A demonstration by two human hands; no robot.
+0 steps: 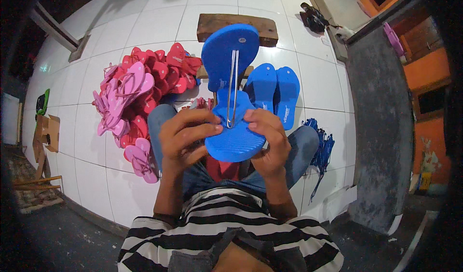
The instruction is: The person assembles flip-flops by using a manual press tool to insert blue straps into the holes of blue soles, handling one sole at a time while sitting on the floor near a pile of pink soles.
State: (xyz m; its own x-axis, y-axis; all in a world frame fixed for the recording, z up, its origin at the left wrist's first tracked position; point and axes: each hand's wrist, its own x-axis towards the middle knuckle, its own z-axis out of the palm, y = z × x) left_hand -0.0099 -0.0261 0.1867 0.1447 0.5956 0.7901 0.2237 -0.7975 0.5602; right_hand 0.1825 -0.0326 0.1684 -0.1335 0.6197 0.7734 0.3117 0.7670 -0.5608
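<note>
Both hands hold a blue flip-flop sole (232, 146) in front of my lap. My left hand (185, 134) has its fingers closed on the left edge, and my right hand (271, 139) grips the right edge, thumb on top. A long, thin metal hook (235, 79), like a doubled wire, stands out of the ridged near part between my hands. Beyond it rises a smooth blue sole part (229, 43); I cannot tell whether it belongs to the same sole. Two more blue soles (287, 101) lie side by side to the right.
Wooden blocks (212, 25) sit ahead on the white tiled floor. To the left is a heap of red flip-flops (159, 72) and pink flip-flops (120, 98). A bundle of blue straps (325, 149) lies by my right knee. A dark grey ledge (378, 113) stands further right.
</note>
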